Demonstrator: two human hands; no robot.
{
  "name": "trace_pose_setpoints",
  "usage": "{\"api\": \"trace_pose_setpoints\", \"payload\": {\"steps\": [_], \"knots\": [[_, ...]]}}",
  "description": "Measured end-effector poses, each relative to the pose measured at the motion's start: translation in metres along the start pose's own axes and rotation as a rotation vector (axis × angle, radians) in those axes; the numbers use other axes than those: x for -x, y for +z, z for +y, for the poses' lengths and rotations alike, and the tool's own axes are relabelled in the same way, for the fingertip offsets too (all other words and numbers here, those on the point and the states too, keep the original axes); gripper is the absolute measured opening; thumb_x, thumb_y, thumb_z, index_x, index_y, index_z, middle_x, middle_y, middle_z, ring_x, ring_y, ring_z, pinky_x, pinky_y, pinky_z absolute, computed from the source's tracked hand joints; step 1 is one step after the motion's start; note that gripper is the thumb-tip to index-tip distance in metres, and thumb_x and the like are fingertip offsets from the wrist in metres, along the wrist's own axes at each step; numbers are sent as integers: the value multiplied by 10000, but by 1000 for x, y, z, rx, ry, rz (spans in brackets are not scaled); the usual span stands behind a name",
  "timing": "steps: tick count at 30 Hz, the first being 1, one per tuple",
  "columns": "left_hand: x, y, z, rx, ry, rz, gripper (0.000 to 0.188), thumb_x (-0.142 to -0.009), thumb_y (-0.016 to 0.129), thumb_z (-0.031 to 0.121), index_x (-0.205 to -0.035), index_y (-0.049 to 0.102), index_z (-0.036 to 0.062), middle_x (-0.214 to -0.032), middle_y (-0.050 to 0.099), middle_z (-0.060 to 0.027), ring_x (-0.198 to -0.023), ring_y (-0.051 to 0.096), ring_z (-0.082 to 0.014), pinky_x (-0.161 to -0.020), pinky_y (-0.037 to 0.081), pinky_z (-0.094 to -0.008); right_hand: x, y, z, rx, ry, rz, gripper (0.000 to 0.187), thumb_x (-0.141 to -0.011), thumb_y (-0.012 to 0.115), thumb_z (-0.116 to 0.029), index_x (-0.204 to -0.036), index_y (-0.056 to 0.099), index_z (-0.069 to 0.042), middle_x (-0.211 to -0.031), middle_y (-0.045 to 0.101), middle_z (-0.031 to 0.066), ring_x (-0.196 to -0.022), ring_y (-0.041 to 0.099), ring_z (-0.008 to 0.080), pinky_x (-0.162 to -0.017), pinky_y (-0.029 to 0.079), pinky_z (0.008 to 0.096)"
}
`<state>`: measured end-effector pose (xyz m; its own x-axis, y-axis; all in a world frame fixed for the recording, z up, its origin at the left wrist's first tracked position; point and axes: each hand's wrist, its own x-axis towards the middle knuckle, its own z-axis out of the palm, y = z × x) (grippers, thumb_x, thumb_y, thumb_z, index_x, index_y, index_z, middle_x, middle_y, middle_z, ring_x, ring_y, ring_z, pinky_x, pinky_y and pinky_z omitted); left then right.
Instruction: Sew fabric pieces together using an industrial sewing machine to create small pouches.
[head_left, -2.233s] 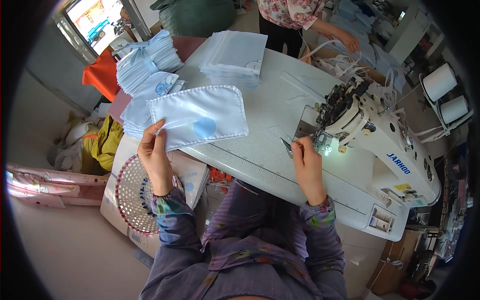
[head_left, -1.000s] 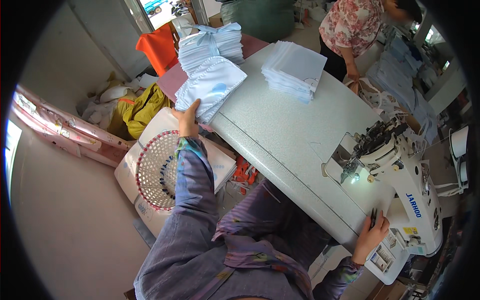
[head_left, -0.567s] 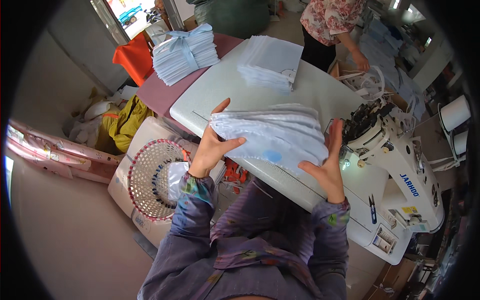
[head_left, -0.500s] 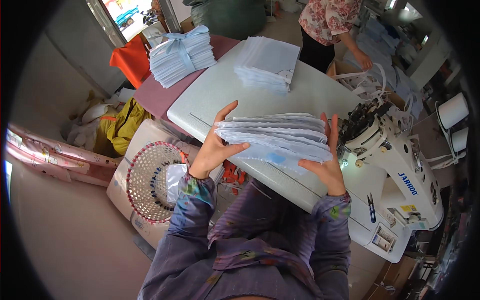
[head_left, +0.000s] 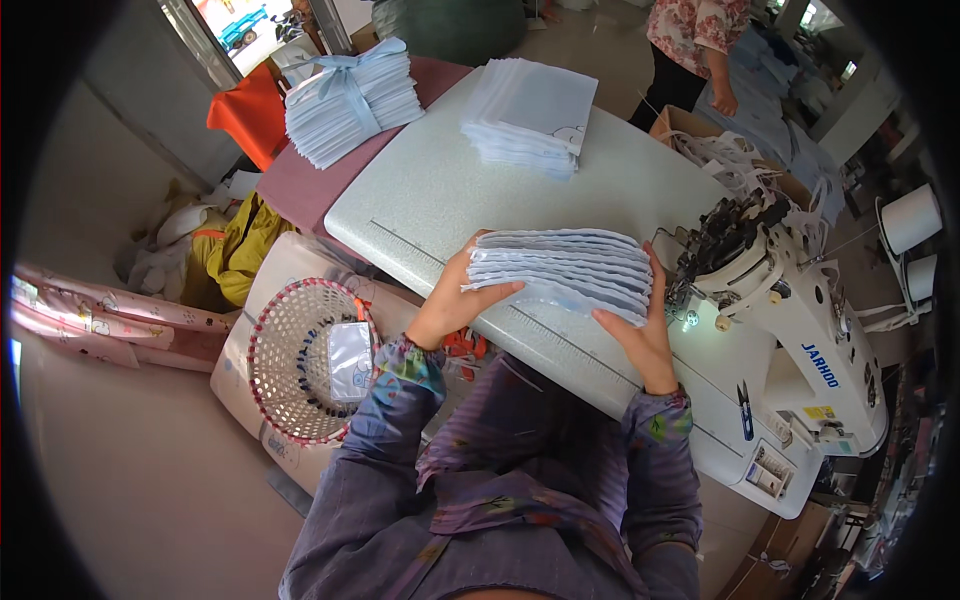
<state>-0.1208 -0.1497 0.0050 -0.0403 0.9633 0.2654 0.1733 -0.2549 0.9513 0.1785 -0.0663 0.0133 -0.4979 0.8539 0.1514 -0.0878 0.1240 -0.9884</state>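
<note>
Between my two hands is a stack of pale blue-white cloth pieces [head_left: 560, 265], its ruffled layered edges turned up. My left hand [head_left: 450, 302] grips the stack's left end, with the thumb along the near side. At the right end, my right hand [head_left: 645, 338] clasps it, thumb in front and fingers behind. The stack is over the near part of the grey sewing table [head_left: 400, 190]. Farther back on the table lies another pile of pale blue cloth pieces [head_left: 530, 110]. Most fingers of both hands are hidden behind the held stack.
A white sewing machine [head_left: 800, 320] stands on the right, with thread snips [head_left: 745, 410] near it. A ribbon-tied cloth bundle [head_left: 350, 105] sits at the back left. Left of me is a woven basket [head_left: 290, 370]. Another person [head_left: 700, 45] stands beyond a cardboard box [head_left: 685, 125].
The fanned stack has been squeezed into a tighter, more even bundle, and my fingers have closed around its ends. The other person's hand has moved up from the box.
</note>
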Motion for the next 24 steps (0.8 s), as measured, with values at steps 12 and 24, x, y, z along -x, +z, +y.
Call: {"api": "trace_pose_setpoints", "payload": {"steps": [12, 24], "knots": [[2, 58, 113, -782, 402, 268, 600, -649, 689, -79, -1231, 722, 66, -1023, 661, -109, -968, 647, -364, -841, 517, -457, 17, 72, -139, 830, -697, 95, 440, -787, 935, -68, -1207, 803, -78, -1089, 639, 73, -968, 609, 262, -798, 509, 376], [24, 32, 101, -672, 340, 295, 577, -699, 720, -128, -1249, 715, 47, -1055, 714, -120, -977, 708, -357, -839, 576, -415, -31, 18, -121, 877, -652, 457, 203, -956, 778, 27, -1151, 731, -8, -1174, 708, 146, -1071, 712, 332, -834, 567, 408]]}}
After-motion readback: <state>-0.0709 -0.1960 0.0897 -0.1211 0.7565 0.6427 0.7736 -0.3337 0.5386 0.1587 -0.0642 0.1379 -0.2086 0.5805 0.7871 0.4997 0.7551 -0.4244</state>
